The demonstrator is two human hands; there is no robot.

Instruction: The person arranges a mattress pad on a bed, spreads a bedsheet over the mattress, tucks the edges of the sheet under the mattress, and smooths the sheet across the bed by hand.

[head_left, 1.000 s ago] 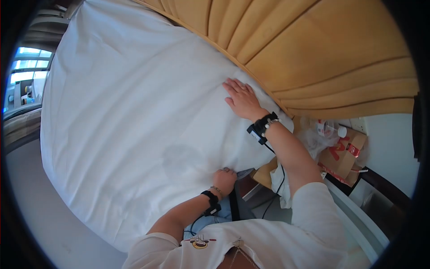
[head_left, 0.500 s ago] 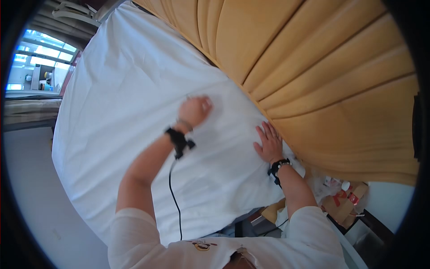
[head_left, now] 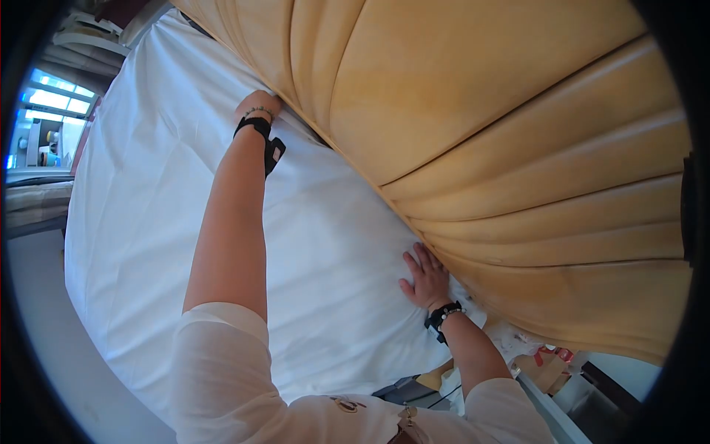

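Observation:
A white sheet (head_left: 318, 296) with many creases covers the mattress. My left hand (head_left: 259, 106) reaches far out to the sheet's edge beside the padded tan headboard (head_left: 481, 111); its fingers are hidden at the gap between mattress and headboard. Lower right, my right hand (head_left: 427, 280) lies flat on the sheet with fingers spread, the fingertips by the headboard's lower edge. Nothing is in it. Both wrists wear black bands with small devices.
Past the bed's right corner are a brown paper bag (head_left: 546, 370), clear plastic and a pale-framed cabinet. A window (head_left: 55, 111) shows at the upper left, and a grey floor (head_left: 66, 333) borders the bed's left side.
My left hand has moved from near my body, across the sheet, up to the headboard side. My right hand has shifted along the headboard, staying spread. The view has turned and moved closer to the headboard.

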